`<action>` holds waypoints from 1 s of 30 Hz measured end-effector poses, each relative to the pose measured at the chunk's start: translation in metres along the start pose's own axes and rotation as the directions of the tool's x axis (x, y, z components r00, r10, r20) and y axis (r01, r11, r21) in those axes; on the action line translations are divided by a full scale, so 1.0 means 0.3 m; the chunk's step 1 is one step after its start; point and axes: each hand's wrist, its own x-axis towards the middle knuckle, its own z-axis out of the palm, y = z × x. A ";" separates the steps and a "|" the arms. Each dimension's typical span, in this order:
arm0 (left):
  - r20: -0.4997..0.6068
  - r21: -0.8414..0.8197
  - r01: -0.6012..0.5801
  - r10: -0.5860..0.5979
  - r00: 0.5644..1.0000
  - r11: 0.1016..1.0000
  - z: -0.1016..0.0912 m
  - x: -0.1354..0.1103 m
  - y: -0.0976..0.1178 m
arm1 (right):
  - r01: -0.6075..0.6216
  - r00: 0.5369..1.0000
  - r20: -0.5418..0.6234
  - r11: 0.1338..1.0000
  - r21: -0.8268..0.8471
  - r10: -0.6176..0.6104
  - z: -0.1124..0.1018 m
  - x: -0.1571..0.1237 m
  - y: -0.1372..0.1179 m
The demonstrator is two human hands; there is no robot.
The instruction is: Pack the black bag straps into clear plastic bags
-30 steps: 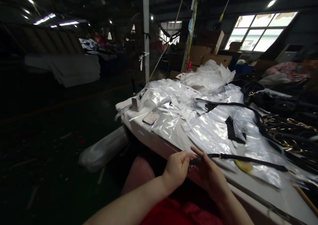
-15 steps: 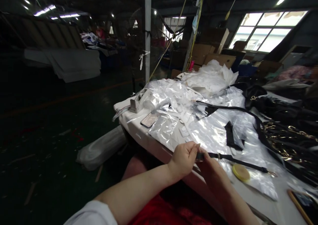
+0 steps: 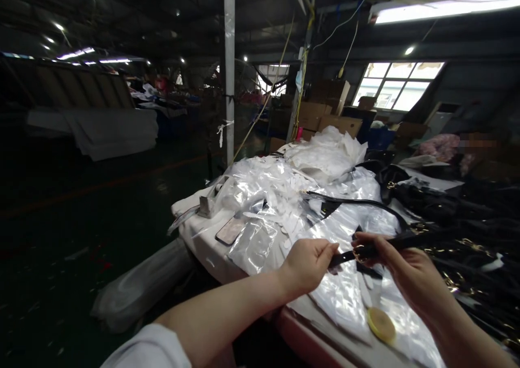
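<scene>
A black strap (image 3: 344, 258) with a small gold-coloured buckle (image 3: 358, 253) is stretched between my hands above the table's front edge. My left hand (image 3: 309, 264) pinches its left end between thumb and bent fingers. Close to the buckle, my right hand (image 3: 396, 257) grips the same strap, which runs on to the right behind the fingers. Below them on the table lie clear plastic bags (image 3: 341, 286) and a round yellow disc (image 3: 381, 324), like a tape measure or lid; I cannot tell which.
A phone (image 3: 229, 231) and a metal holder (image 3: 207, 206) sit by the left table edge. White wrapping (image 3: 325, 154) is heaped at the back. Black straps and gold hardware (image 3: 471, 246) pile up at the right, with a person (image 3: 441, 147) beyond. A pole (image 3: 229, 75) stands behind.
My right hand has moved right along the strap, away from my left hand, and now holds it near the buckle. The camera view has tilted up and turned slightly right.
</scene>
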 end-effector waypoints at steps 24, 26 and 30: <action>-0.146 -0.180 -0.089 0.063 0.987 0.980 0.058 0.063 0.156 | -0.008 0.985 0.164 0.931 0.364 -0.056 0.107 0.031 -0.175; -0.158 -0.188 -0.091 0.062 0.986 0.978 0.055 0.067 0.155 | -0.022 0.987 0.153 0.928 0.373 -0.038 0.122 0.036 -0.195; -0.189 -0.230 -0.077 0.033 0.981 0.970 0.045 0.077 0.156 | -0.052 0.975 0.220 0.942 0.331 -0.023 0.156 0.033 -0.184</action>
